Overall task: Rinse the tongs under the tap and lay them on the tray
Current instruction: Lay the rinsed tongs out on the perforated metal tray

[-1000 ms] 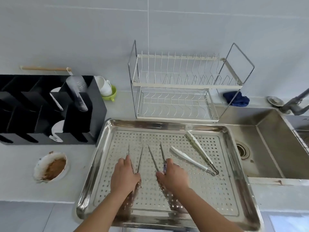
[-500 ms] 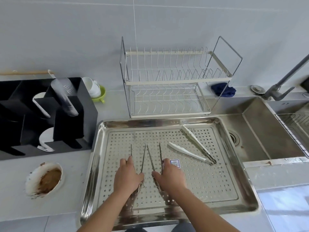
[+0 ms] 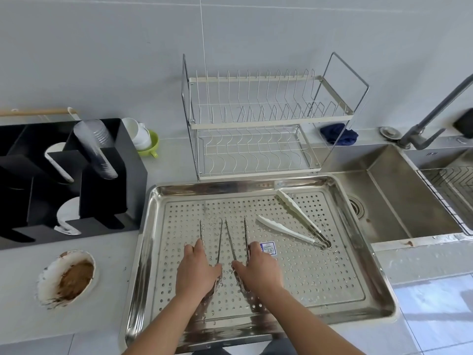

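A perforated steel tray (image 3: 358,290) lies on the counter in front of me. Two thin metal tongs rest on it side by side, tips pointing away: the left tongs (image 3: 219,239) under my left hand (image 3: 195,274), the right tongs (image 3: 245,234) under my right hand (image 3: 258,271). Each hand lies palm down over the hinge end of its tongs, fingers curled around them. White-tipped tongs (image 3: 294,221) lie spread on the tray's right part, untouched. The tap (image 3: 435,111) stands at the far right above the sink (image 3: 396,201).
A two-tier dish rack (image 3: 256,124) stands behind the tray. A black organiser (image 3: 64,175) with cups and lids sits at the left, a dirty white bowl (image 3: 66,278) in front of it. A blue cloth (image 3: 337,134) lies by the rack.
The camera has shifted right, so the tap has come into view. Both hands stay on the thin tongs at the same spot on the tray.
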`<state>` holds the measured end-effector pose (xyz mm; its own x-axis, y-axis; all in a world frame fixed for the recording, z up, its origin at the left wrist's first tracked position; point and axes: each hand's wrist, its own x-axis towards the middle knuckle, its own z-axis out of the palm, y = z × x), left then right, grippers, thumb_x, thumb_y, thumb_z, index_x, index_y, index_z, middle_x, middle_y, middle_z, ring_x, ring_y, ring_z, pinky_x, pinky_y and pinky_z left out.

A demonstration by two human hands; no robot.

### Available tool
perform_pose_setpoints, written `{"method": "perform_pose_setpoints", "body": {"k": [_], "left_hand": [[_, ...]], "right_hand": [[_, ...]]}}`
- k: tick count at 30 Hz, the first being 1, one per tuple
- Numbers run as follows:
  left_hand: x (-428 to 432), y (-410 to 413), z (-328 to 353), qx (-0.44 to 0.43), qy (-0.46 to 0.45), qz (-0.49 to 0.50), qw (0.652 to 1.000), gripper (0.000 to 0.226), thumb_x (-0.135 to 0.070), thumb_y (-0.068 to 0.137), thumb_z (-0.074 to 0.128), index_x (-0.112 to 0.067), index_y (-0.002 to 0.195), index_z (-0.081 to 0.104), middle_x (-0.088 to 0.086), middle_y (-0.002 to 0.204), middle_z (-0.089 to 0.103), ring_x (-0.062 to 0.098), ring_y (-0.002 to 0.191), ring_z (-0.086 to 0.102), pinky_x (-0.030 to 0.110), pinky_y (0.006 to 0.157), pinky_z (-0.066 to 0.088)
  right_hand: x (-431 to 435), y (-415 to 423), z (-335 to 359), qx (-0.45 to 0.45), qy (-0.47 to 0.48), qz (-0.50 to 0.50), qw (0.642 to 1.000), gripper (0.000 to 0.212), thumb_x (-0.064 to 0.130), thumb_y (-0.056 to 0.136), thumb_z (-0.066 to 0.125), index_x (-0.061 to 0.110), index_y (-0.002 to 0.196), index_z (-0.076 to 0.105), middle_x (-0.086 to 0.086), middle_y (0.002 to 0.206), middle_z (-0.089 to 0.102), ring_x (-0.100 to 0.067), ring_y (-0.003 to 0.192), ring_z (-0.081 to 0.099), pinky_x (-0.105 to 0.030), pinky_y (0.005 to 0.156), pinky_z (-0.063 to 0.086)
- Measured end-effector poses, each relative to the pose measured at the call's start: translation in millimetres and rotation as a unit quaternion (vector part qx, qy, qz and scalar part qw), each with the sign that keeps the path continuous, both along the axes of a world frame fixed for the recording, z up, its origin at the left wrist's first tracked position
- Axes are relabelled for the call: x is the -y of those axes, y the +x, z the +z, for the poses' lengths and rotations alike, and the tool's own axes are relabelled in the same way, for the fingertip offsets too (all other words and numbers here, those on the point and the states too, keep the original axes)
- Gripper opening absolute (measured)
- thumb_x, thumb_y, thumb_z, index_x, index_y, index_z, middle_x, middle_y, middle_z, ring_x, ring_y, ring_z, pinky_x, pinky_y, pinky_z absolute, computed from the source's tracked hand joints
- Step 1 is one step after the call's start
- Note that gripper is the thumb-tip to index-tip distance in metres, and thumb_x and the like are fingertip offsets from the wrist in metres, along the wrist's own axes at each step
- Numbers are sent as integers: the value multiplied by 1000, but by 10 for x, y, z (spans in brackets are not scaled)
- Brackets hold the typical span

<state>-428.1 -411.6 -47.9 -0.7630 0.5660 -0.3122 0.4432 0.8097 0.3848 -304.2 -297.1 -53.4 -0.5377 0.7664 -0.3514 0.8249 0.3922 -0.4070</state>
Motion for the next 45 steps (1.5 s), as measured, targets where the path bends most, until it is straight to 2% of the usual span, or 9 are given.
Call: {"method": "perform_pose_setpoints", "body": {"k": [12,20,23,26,29,31,34,39,45], "left_hand": [[-2,2,8,9,-3,4,1000,95,-54,84,71,-12,156,27,10,142,45,21,109,62,23,72,43],[78,-15,63,39,53,49,997,88,-64,90,56,-16,158,27,12,152,43,28,131,53,39,100,48],[156,-82,82,63,76,75,992,70,-48,96,58,-16,154,36,8,131,59,25,114,63,40,98,50],[220,-92,81,109,87,73,988,56,-34,96,62,-17,147,45,-2,94,66,18,73,70,35,76,58],[247,-63,70,114,88,73,987,54,-29,96,65,-18,146,48,-5,83,65,17,62,70,31,65,58],[252,-47,70,110,87,65,988,55,-28,95,67,-18,146,49,-5,81,65,16,62,70,26,61,54],[256,-57,60,116,89,58,987,55,-25,94,68,-18,146,50,-7,80,64,15,62,70,30,63,58],[243,-48,80,104,81,49,990,58,-26,94,69,-18,148,49,-14,80,60,6,68,65,18,61,47],[243,-51,96,118,83,55,988,59,-29,94,68,-20,148,47,-12,81,61,12,60,69,20,59,48]], "right_hand": [[-19,18,8,6,6,5,1000,53,60,89,64,22,119,43,7,69,54,-24,71,61,-30,51,42],[-69,66,42,-7,-11,-3,1000,68,73,85,59,21,125,41,8,69,58,-17,69,63,-28,48,43],[-202,151,103,-42,17,-25,999,62,64,92,59,21,135,44,11,64,54,-4,56,57,-20,43,38],[-465,289,175,-57,56,-39,996,44,46,98,61,18,132,54,11,73,61,1,54,52,-15,45,39],[-759,461,243,-51,149,-43,987,43,42,96,63,17,131,56,-2,115,63,-11,87,60,-22,62,50],[-930,546,241,-2,202,-35,979,61,52,90,65,20,139,49,-6,133,53,-21,117,51,-35,89,53],[-1107,589,214,99,186,-18,977,91,68,85,60,20,155,28,-9,152,39,-30,140,37,-47,114,35],[-1153,593,135,89,181,-20,979,77,62,87,66,18,144,40,-7,135,54,-27,126,50,-44,105,46],[-980,538,128,73,87,-50,992,78,62,80,75,16,137,45,-6,127,55,-24,118,52,-38,104,46]]}}
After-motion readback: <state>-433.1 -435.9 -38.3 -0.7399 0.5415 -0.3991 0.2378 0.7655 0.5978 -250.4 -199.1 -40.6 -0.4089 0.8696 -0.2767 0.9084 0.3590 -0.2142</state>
